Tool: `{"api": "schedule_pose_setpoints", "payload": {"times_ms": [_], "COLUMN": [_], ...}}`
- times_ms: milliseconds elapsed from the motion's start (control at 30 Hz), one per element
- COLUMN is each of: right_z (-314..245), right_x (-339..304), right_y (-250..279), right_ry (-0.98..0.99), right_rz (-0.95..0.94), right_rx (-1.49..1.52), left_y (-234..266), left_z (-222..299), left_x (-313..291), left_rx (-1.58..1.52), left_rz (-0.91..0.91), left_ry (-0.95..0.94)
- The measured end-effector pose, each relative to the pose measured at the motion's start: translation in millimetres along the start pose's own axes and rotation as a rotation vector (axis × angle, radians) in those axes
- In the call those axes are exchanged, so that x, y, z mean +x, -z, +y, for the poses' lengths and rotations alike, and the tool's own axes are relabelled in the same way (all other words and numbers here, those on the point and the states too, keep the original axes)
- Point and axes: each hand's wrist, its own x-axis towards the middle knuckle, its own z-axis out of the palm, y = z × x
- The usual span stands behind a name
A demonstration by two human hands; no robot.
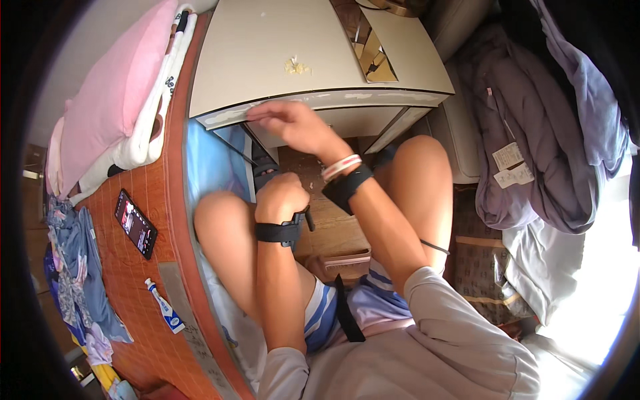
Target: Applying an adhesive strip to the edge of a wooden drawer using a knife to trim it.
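Two bare hands are held near a cream table (267, 40), whose front edge (340, 100) is streaked with uneven whitish patches. The right hand (293, 127), slightly blurred, is at the left part of that edge, fingers stretched out and pointing left, with nothing visible in its grasp; whether the fingertips touch the edge cannot be told. The left hand (283, 197) is lower, beside the seated person's left knee (223, 217), back turned up and fingers curled; whether it clasps anything cannot be told.

Black bands circle both wrists, with a red-and-white bracelet (341, 167) on the right one. On the tabletop, beyond the edge, sits a small heap of pale yellowish scraps (295, 67); a shiny strip (373, 57) lies to its right.

At left, a phone (136, 225) with its screen lit and a white-and-blue tube (164, 307) rest on an orange-brown mat (120, 267), near a pink pillow (120, 93). At right is a bunched grayish-purple jacket (533, 127).
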Motion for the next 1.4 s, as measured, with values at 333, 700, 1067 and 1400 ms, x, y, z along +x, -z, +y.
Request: {"api": "schedule_pose_setpoints", "payload": {"times_ms": [333,700,1067,1400], "right_z": [2.8,2.4,-6.6,39.0], "right_x": [-110.5,-21.8,-13.5,-111.2], "right_y": [145.3,-31.4,-24.4,127.4], "right_ry": [-0.159,-0.1,-0.02,-0.192], "right_rz": [1.085,0.946,0.138,1.279], "right_rx": [0.127,-0.381,-0.045,-0.012], "left_y": [18.9,17.7,3.5,2.5], "left_z": [26.8,14.3,13.8,15.9], "left_x": [-15.1,-18.2,-7.9,-19.2], "left_rx": [-0.064,0.001,-0.054,-0.016], "left_rz": [0.018,-0.073,-0.041,0.085], "left_ry": [-0.052,0.018,0.004,-0.099]}}
